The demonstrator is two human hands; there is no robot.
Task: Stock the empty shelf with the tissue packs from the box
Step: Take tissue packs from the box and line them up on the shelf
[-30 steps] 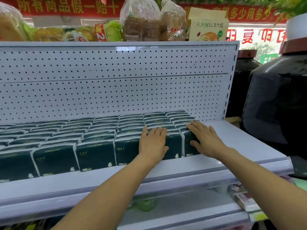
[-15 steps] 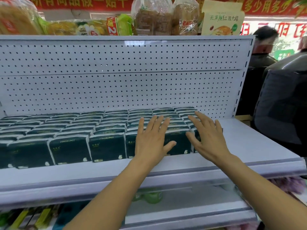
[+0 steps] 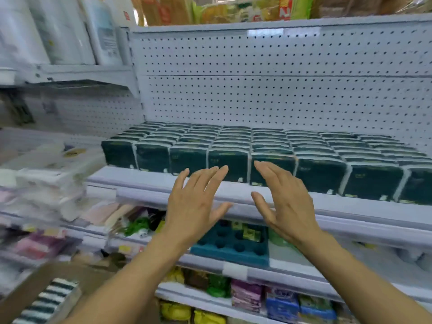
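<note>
Several rows of dark green tissue packs stand upright on the white shelf, running from its left end to the right edge of the view. My left hand hovers in front of the shelf's front edge, fingers straight and spread, holding nothing. My right hand is beside it, also with straight fingers and empty. Neither hand touches a pack. A cardboard box sits at the lower left, with striped dark and white packs showing in it.
A white pegboard backs the shelf. Below are a teal tray with holes and shelves of coloured packets. To the left stand shelves of white paper goods. Bread bags line the top shelf.
Both hands have come off the tissue packs and drawn back in front of the shelf edge. The view has swung left and down, bringing the box and left shelves into sight.
</note>
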